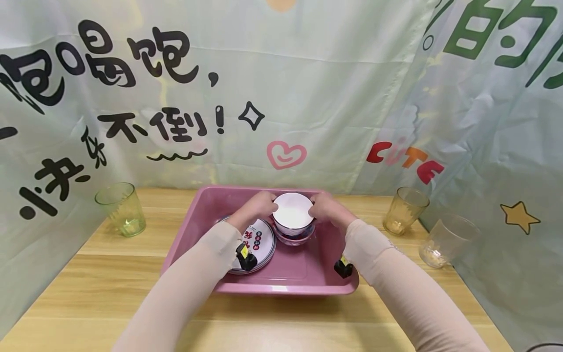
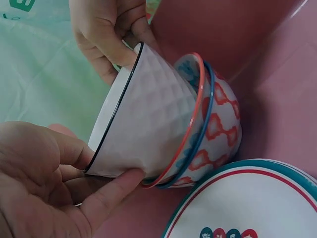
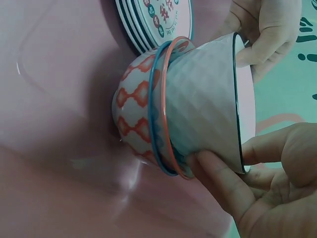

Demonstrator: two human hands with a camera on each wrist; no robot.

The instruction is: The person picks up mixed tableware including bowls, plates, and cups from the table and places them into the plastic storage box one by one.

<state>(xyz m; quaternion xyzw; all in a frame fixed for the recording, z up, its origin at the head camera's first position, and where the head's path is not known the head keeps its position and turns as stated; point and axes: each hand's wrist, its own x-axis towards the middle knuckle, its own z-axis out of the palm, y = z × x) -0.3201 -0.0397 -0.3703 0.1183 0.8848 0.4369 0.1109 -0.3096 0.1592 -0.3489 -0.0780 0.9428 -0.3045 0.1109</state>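
Observation:
Both hands grip a white bowl with a dark rim and a dimpled outer wall, one at each side. My left hand pinches its rim with the thumb and fingers. On the opposite side, my right hand holds the rim the same way. The white bowl's base sits inside patterned bowls, stacked with an orange-red rim and a blue rim. Beside them lies a stack of white plates with teal and red edges and printed characters. All stand in a pink tub.
A green glass stands on the wooden table to the left of the tub. To the right are an amber glass and a clear glass. A printed cloth hangs behind and along both sides.

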